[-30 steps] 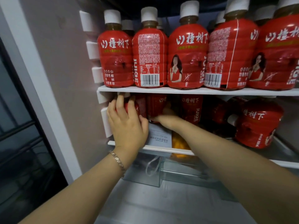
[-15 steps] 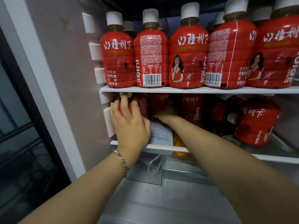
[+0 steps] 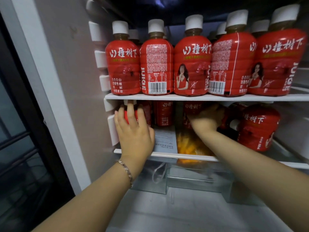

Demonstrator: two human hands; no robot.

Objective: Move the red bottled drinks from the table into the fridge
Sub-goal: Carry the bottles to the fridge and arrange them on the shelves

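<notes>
Bottles of red juice already inside the fridge (image 3: 75,64): an upper row (image 3: 192,67) standing cap-up along the upper shelf (image 3: 184,97), more on the lower shelf (image 3: 167,154) beneath. Left hand (image 3: 135,131) wrapped over the left-end bottle (image 3: 132,114) on that lower shelf, fingers curled round its shoulder, close under the shelf above. Right hand (image 3: 206,119) reaching deeper, laid against a middle bottle (image 3: 192,109); fingers hidden behind it, so impossible to say whether clamped or merely pressing. Just beside it, a tilted bottle (image 3: 260,128) leaning over, cap towards that hand. Probably full and so fairly heavy for the size, with stiff ribbed plastic walls (not fragile, though liable to dent under a hard squeeze) and a glossy sleeve likely to turn slick once chilled. Best taken round the ribbed waist, for the sake of the grooves, rather than by the narrow white cap. Little headroom under the upper shelf, so better slid upright than lifted; tight neighbours, hence easily toppled by a nudge.
</notes>
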